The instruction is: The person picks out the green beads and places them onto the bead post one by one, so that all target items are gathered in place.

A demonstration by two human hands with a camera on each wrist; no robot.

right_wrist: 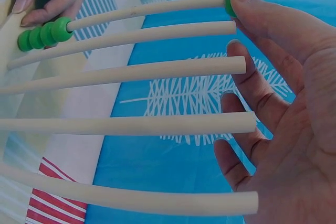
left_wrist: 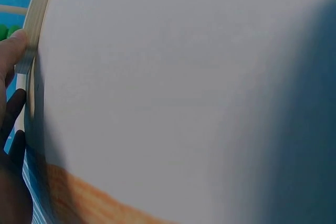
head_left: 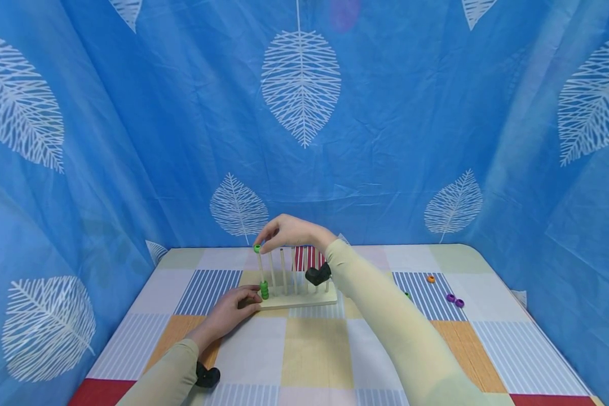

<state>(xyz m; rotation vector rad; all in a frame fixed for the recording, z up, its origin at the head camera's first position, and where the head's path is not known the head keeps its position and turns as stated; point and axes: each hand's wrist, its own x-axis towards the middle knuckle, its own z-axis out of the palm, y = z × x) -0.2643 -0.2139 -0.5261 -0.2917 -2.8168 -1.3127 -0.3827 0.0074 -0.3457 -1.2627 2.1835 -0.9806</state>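
A wooden peg rack (head_left: 299, 300) with several upright pegs stands toward the back of the table. Several green beads (right_wrist: 44, 35) are stacked at the foot of its leftmost peg. At that peg's tip, my right hand (head_left: 291, 232) pinches another green bead (right_wrist: 229, 2) between thumb and finger; the other fingers spread behind the neighbouring pegs. My left hand (head_left: 235, 309) holds the left end of the rack's base, close to the stacked beads. Only part of this hand (left_wrist: 13, 182) shows at the edge of the left wrist view.
On the right of the table lie an orange bead (head_left: 431, 279) and two purple beads (head_left: 455, 300). A green bead (head_left: 407, 294) peeks out beside the right sleeve. Blue leaf-patterned curtains (head_left: 304, 169) surround the patchwork tablecloth (head_left: 314, 349).
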